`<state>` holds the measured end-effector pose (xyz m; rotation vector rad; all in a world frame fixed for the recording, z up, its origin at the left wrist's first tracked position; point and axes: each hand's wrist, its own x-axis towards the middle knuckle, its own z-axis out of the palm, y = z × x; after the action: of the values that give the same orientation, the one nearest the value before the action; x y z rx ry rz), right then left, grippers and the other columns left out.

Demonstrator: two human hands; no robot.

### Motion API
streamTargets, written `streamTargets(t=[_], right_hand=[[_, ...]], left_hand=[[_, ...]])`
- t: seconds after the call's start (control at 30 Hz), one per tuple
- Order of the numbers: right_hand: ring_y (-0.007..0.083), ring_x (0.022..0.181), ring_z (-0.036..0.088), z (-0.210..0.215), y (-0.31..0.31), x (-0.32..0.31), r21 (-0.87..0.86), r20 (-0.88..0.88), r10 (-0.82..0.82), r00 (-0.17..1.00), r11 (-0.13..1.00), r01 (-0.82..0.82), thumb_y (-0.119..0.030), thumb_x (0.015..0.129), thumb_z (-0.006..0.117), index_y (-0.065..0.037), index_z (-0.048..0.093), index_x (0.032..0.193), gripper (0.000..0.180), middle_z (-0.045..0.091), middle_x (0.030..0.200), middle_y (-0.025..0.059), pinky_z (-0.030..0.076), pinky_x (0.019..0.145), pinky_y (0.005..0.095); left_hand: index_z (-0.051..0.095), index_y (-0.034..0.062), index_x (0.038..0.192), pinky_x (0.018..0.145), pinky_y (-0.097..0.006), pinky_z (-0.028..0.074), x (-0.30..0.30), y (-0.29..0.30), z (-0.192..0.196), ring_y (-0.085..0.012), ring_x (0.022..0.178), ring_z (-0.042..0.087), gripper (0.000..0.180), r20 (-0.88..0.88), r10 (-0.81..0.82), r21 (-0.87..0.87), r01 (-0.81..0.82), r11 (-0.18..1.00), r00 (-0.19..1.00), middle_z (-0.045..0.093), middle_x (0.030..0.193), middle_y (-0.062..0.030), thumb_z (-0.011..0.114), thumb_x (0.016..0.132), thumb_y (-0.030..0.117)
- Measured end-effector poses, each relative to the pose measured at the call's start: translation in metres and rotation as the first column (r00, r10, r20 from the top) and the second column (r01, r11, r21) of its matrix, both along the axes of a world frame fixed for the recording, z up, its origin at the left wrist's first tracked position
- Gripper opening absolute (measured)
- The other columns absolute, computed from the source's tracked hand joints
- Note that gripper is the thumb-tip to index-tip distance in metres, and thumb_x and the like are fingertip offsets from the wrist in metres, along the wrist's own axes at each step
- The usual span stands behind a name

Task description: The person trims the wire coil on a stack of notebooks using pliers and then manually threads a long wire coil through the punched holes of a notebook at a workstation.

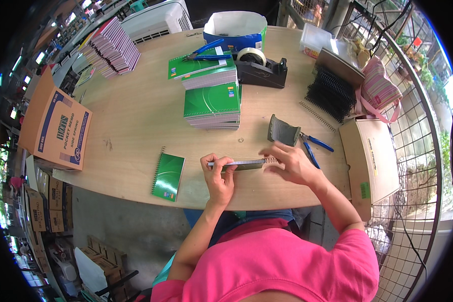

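Note:
My left hand (218,175) grips a thin green notebook (242,164) held edge-on just above the wooden table (136,116). Its wire spiral sticks out at the right end. My right hand (290,163) pinches that spiral end with its fingertips. A finished green spiral notebook (168,176) lies flat to the left of my left hand.
Stacks of green notebooks (212,103) sit mid-table, with blue pliers on the far stack. A black tape dispenser (261,69), a grey tool (284,131), blue-handled pliers (313,147) and black spiral coils (331,93) lie right. Cardboard boxes (55,126) flank the table; a wire fence stands right.

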<state>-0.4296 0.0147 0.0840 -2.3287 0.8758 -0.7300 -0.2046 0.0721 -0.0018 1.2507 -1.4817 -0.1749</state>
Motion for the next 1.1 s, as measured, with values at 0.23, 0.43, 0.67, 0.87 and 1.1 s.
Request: streamTargets(t=[0.23, 0.43, 0.67, 0.87, 1.1], right_hand=[[0.0307, 0.094, 0.06, -0.002, 0.009, 0.009, -0.067, -0.083, -0.081, 0.993, 0.995, 0.075, -0.019, 0.082, 0.077, -0.008, 0.066, 0.101, 0.024, 0.057, 0.102, 0.0099, 0.05, 0.075, 0.0424], [0.0353, 0.108, 0.054, -0.011, -0.014, 0.002, -0.384, -0.314, -0.511, 0.8, 0.839, 0.385, -0.056, 0.089, 0.064, -0.005, 0.069, 0.101, 0.052, 0.06, 0.105, 0.018, 0.042, 0.085, 0.0571], [0.0398, 0.11, 0.058, -0.038, -0.062, -0.006, -0.173, -0.545, -0.391, 0.742, 0.918, 0.357, -0.048, 0.092, 0.063, 0.006, 0.067, 0.109, 0.057, 0.057, 0.123, 0.0233, 0.041, 0.099, 0.063], [0.035, 0.116, 0.056, -0.013, -0.049, -0.026, -0.11, -0.388, -0.092, 0.917, 0.992, 0.053, -0.024, 0.082, 0.076, -0.019, 0.064, 0.134, 0.054, 0.05, 0.139, 0.0147, 0.049, 0.101, 0.0455], [0.0402, 0.118, 0.054, -0.039, -0.046, -0.03, -0.217, -0.337, -0.183, 0.923, 0.97, 0.113, -0.028, 0.081, 0.077, -0.02, 0.07, 0.127, 0.047, 0.047, 0.14, 0.0204, 0.048, 0.101, 0.0469]], left_hand=[[0.062, 0.0081, 0.104, 0.079, -0.04, 0.042, -0.002, 0.001, 0.002, -0.0274, 0.093, 0.046, 0.027, -0.003, -0.017, -0.001, 0.017, 1.0, 1.0, 0.059, 0.093, -0.006, 0.076, 0.082, 0.0], [0.06, 0.0069, 0.103, 0.081, -0.042, 0.042, 0.0, 0.005, 0.003, -0.0285, 0.096, 0.044, 0.027, 0.021, -0.001, 0.005, 0.001, 1.0, 1.0, 0.055, 0.093, -0.0069, 0.078, 0.084, 0.012], [0.056, 0.0058, 0.099, 0.086, -0.044, 0.04, -0.004, -0.004, 0.006, -0.0303, 0.102, 0.042, 0.048, 0.092, -0.019, 0.053, 0.014, 0.998, 0.996, 0.049, 0.1, -0.0102, 0.085, 0.078, 0.038], [0.056, 0.0068, 0.097, 0.08, -0.043, 0.041, -0.002, -0.013, 0.009, -0.0285, 0.095, 0.042, 0.046, 0.023, -0.048, 0.064, 0.047, 0.997, 0.999, 0.052, 0.094, -0.0078, 0.086, 0.076, 0.035], [0.056, 0.0061, 0.099, 0.084, -0.043, 0.041, -0.005, -0.012, 0.014, -0.029, 0.1, 0.044, 0.048, 0.057, -0.068, 0.089, 0.063, 0.994, 0.996, 0.052, 0.097, -0.008, 0.09, 0.07, 0.025]])
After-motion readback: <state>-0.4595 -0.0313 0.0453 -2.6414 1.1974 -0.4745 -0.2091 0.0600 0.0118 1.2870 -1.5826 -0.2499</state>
